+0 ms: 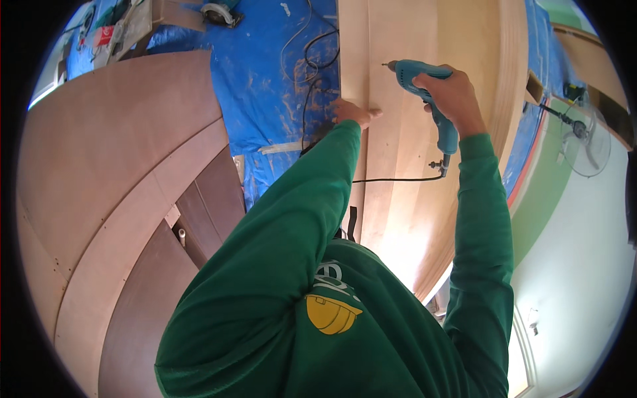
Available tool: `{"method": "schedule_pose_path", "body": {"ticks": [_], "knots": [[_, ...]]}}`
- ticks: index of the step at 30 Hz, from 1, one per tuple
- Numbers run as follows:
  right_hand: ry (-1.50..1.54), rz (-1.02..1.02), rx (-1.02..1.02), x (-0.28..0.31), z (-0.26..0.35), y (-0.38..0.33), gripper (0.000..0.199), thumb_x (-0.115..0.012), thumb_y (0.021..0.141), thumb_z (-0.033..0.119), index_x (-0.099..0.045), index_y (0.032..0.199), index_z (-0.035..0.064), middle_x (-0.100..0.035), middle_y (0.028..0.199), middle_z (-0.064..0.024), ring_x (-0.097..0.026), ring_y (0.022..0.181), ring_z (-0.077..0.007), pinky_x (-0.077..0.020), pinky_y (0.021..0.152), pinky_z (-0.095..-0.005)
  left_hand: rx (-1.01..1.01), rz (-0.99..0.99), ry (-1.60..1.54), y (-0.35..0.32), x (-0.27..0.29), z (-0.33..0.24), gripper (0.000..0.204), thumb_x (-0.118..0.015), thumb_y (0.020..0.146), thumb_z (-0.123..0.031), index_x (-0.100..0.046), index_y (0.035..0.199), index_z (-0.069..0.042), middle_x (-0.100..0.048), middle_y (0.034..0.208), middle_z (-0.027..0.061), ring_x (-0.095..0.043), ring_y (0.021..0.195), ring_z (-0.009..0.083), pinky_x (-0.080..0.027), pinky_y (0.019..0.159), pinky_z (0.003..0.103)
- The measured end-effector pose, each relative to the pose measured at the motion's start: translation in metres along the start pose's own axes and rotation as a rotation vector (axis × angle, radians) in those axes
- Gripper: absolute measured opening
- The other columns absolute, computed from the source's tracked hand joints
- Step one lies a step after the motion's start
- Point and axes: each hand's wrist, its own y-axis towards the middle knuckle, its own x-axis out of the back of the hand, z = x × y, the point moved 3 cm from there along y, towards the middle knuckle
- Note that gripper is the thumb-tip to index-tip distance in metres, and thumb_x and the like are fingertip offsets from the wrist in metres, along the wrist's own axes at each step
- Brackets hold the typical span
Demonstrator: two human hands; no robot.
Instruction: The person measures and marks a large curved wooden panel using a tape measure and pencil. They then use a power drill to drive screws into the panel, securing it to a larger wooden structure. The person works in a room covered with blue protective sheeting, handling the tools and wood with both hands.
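A teal corded power drill (424, 78) is gripped in my right hand (453, 97), its bit pointing left over a pale wooden panel (405, 142). My fingers wrap round its handle, and a black cord runs from the handle's base off to the left. Whether the bit touches the wood I cannot tell. My left hand (355, 114) lies at the panel's left edge, the thumb stretched out over the wood and the other fingers around the edge, partly hidden.
Blue sheeting (265, 73) with dusty marks covers the floor to the left, with loose cables on it. A circular saw (220, 14) sits at the top. Brown boards (133, 99) stand at the left. A clear fan-like round object (586, 142) is at the right, near a green-and-white wall.
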Motion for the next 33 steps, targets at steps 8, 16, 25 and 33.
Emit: {"method": "schedule_pose_path", "body": {"ticks": [8, 16, 25, 33], "knots": [[-0.096, 0.015, 0.008, 0.0, 0.013, 0.008, 0.039, -0.082, 0.084, 0.031, -0.076, 0.106, -0.0009, -0.073, 0.085, -0.0096, -0.071, 0.063, -0.0187, -0.0574, 0.059, -0.0326, 0.019, 0.009, -0.056, -0.005, 0.004, -0.004, 0.141, -0.1, 0.075, -0.047, -0.008, 0.168, 0.005, -0.034, 0.169, 0.0279, -0.049, 0.15, 0.0439, -0.046, 0.124, 0.049], [-0.139, 0.007, 0.034, -0.007, 0.012, 0.012, 0.043, -0.078, 0.079, 0.035, -0.077, 0.103, 0.0001, -0.073, 0.078, -0.0105, -0.071, 0.058, -0.0198, -0.0578, 0.061, -0.0333, 0.025, 0.018, -0.067, -0.009, 0.005, -0.004, 0.138, -0.1, 0.075, -0.045, -0.009, 0.168, 0.003, -0.032, 0.169, 0.0289, -0.048, 0.15, 0.0441, -0.047, 0.123, 0.05], [-0.231, -0.107, 0.162, -0.023, -0.001, 0.013, 0.05, -0.082, 0.079, 0.039, -0.078, 0.112, 0.0014, -0.079, 0.086, -0.0147, -0.078, 0.072, -0.0277, -0.0628, 0.073, -0.0393, -0.136, -0.048, -0.048, 0.02, -0.009, 0.01, 0.136, -0.1, 0.075, -0.045, -0.013, 0.164, 0.009, -0.035, 0.167, 0.0327, -0.049, 0.149, 0.045, -0.047, 0.122, 0.049], [0.565, -0.269, 0.155, -0.133, -0.144, -0.176, 0.057, -0.084, 0.088, 0.023, -0.068, 0.137, -0.0024, -0.079, 0.098, -0.0127, -0.075, 0.085, -0.0201, -0.0602, 0.078, -0.0342, -0.357, 0.0, -0.131, 0.047, 0.028, 0.08, 0.12, -0.095, 0.08, -0.048, -0.029, 0.161, 0.01, -0.047, 0.161, 0.0316, -0.054, 0.145, 0.0447, -0.048, 0.12, 0.05]]}}
